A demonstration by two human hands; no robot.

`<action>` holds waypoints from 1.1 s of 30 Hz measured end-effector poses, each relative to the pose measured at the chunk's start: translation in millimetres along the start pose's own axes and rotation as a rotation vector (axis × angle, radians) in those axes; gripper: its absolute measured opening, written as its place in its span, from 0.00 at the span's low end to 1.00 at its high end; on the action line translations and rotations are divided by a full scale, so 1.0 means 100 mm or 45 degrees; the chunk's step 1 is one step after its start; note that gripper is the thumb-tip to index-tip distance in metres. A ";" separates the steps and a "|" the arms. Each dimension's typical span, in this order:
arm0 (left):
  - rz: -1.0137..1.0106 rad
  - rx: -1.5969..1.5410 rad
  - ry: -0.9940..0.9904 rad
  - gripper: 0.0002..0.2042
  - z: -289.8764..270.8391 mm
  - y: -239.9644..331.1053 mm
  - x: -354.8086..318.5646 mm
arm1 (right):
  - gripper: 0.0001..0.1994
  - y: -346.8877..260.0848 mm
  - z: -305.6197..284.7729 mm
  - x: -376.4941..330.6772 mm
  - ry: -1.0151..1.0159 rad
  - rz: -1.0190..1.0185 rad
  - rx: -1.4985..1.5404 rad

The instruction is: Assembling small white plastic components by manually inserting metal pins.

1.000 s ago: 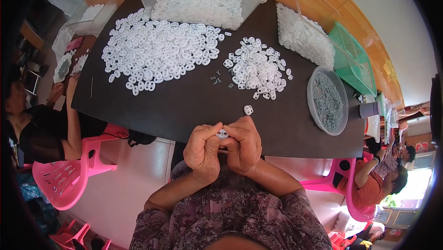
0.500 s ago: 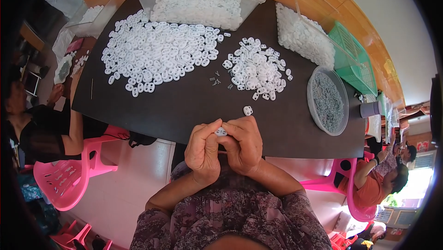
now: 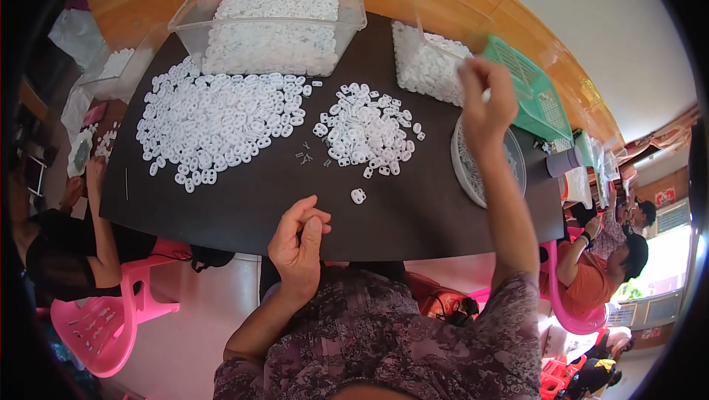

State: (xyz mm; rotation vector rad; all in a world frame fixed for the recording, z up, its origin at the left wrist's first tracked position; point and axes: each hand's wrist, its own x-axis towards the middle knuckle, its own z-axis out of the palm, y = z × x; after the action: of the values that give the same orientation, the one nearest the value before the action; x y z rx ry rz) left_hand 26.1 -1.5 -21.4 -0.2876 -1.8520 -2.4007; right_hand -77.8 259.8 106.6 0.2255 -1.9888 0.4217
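Note:
My left hand [image 3: 298, 246] is above the table's near edge, fingers loosely bent and thumb apart, with nothing visible in it. My right hand [image 3: 487, 101] is raised at the right, over the round tub [image 3: 520, 198] of small grey metal pins and close to a clear bin [image 3: 422, 67] of white pieces. Its fingers are pinched together, and a bit of white plastic piece [image 3: 486, 95] shows between them, slightly blurred. A single white two-holed plastic piece [image 3: 358, 195] lies on the table between my hands and a small heap of white pieces [image 3: 367, 130].
A large heap of white pieces [image 3: 221, 123] covers the table's left side, before a clear box [image 3: 269, 49]. Loose pins [image 3: 304, 157] lie between the heaps. At the right stand a green basket [image 3: 543, 104] and a grey cup [image 3: 564, 162]. Another person [image 3: 70, 234] sits at the left.
My hands have parted from the white piece they held together. The right has swung up and right toward the clear bin; the left stays near the table edge. The view has shifted.

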 end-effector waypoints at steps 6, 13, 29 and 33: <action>-0.002 0.008 -0.008 0.13 0.02 -0.07 0.02 | 0.04 1.02 0.09 0.49 -0.009 0.097 -0.345; 0.114 0.096 0.037 0.11 0.04 -0.09 0.04 | 0.05 0.52 0.16 0.14 -0.187 -0.132 -0.180; 0.174 0.163 0.019 0.10 0.03 -0.08 0.02 | 0.08 -0.33 0.12 -1.06 -1.020 -0.384 0.230; 0.143 0.183 -0.014 0.11 0.01 -0.06 0.01 | 0.08 -0.32 0.16 -1.07 -0.980 -0.400 0.238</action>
State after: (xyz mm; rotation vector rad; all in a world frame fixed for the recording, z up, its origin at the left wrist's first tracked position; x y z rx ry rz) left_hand 23.6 1.5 -26.6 -0.3816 -1.9453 -2.1851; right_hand -33.3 221.3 9.8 0.9177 -2.5952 0.3413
